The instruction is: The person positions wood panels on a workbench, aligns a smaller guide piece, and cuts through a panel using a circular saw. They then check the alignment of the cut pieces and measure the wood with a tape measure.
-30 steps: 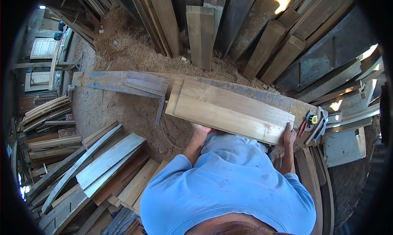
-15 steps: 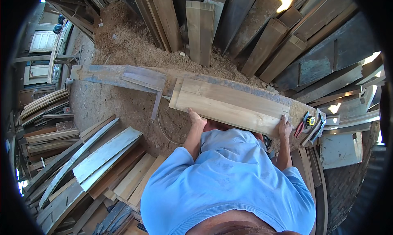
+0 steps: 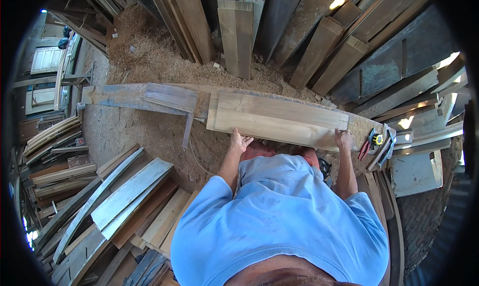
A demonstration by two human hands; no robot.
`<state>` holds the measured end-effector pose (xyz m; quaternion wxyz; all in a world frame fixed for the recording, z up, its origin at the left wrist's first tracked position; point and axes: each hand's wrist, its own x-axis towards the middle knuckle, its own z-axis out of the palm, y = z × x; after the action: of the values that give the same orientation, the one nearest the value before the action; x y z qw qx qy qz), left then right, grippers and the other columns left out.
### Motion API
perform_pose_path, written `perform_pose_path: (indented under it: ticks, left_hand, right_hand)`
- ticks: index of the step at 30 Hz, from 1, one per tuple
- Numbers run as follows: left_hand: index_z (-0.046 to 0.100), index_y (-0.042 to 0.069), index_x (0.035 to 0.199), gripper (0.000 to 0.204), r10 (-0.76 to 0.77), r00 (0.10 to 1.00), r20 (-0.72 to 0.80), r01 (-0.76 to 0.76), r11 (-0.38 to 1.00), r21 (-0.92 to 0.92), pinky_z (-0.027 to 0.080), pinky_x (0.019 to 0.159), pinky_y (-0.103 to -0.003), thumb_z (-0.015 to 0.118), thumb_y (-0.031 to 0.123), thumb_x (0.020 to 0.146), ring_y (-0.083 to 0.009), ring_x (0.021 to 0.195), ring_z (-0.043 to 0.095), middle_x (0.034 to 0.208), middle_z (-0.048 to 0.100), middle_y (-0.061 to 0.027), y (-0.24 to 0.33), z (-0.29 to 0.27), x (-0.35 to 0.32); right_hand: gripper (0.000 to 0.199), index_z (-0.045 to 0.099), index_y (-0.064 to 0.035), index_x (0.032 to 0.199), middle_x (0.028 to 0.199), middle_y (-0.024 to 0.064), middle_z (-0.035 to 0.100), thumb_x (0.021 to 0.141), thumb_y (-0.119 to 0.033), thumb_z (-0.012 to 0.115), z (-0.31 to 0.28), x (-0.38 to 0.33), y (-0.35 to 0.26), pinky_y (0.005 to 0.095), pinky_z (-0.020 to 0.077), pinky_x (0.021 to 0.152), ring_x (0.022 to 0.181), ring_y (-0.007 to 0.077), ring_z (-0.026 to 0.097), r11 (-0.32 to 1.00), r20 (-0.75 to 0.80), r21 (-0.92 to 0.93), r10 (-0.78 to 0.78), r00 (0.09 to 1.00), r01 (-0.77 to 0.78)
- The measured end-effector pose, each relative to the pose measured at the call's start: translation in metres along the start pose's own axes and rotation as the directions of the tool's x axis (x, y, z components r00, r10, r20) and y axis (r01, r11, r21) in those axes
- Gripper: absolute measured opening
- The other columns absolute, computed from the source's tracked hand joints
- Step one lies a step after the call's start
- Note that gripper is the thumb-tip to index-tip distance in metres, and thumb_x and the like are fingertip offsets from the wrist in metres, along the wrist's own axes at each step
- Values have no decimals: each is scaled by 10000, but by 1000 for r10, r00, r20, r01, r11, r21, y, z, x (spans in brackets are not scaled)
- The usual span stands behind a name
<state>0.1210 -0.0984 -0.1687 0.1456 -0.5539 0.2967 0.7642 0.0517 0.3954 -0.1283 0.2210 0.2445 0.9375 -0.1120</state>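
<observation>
In front of me, pale wooden boards [image 3: 279,128] lie stacked along a long narrow workbench [image 3: 366,131]. The upper face has a darker far strip and a lighter near strip, and the end of a lower piece sticks out at the left. My left hand [image 3: 240,141] grips the near edge close to the left end, thumb on top and some fingers hidden. At the right end, my right hand [image 3: 344,139] is closed on the near edge with curled fingers. Just right of it lie red-handled pliers [image 3: 366,144] and a yellow-and-black tape measure [image 3: 377,139].
A greyish board [image 3: 170,96] rests on the bench's left part. Upright planks [image 3: 234,39] lean beyond the bench, above wood shavings [image 3: 137,41]. Stacked boards [image 3: 130,198] fill the left side. A pale panel [image 3: 416,174] stands at the right.
The near board's right end has swung away from me, closer in line with the bench. My right hand has gone with it; my left hand has shifted slightly right along the edge.
</observation>
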Motion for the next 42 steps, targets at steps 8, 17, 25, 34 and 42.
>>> perform_pose_path:
  ticks: [8, 17, 25, 34, 42]
  left_hand:
    - [391, -8, 1492, 762, 116, 993, 11, -114, 959, 261, 519, 1058, -564, 311, 625, 1075, -390, 1248, 620, 1427, 562, -250, 10, 1, 16]
    - [637, 6, 1004, 463, 69, 995, 77, -96, 339, 936, 429, 400, -269, 507, 443, 1082, -158, 438, 552, 636, 650, -99, 40, 17, -17]
    - [330, 15, 1568, 897, 377, 641, 668, -304, -675, 672, 310, 1151, -650, 687, 492, 898, -572, 1442, 312, 1536, 307, -427, 3, 96, -60]
    - [48, -50, 1621, 1121, 147, 939, 312, -95, -760, 643, 72, 1224, -674, 626, 605, 919, -716, 1449, -40, 1546, -33, -544, -44, 170, -69]
    - [57, -48, 1624, 1093, 106, 962, 253, -74, -787, 612, 81, 1242, -637, 614, 593, 935, -709, 1455, -44, 1560, -25, -528, -40, 178, -49]
  right_hand:
    - [518, 755, -7, 1089, 1072, 294, 723, 943, -487, 628, 11, -1, 21, 495, 518, 954, 1069, 447, 683, 965, -71, 251, -61, 996, 77]
    - [511, 674, 6, 1266, 1165, 263, 717, 917, -367, 698, 56, 20, 67, 457, 507, 1002, 1107, 404, 680, 824, -247, 565, 213, 945, -38]
    - [691, 534, 7, 1415, 1309, 301, 636, 878, -391, 708, -16, -6, 131, 489, 439, 1106, 1252, 452, 593, 891, -347, 341, 417, 840, -301]
    - [879, 373, -105, 1574, 1429, 323, 539, 863, -502, 705, -65, 70, 201, 523, 427, 1115, 1280, 514, 552, 919, -270, 256, 366, 891, -299]
    - [763, 532, -56, 1444, 1324, 331, 609, 820, -434, 753, -26, 127, 225, 492, 492, 1038, 1217, 452, 611, 808, -64, 334, 533, 844, -485]
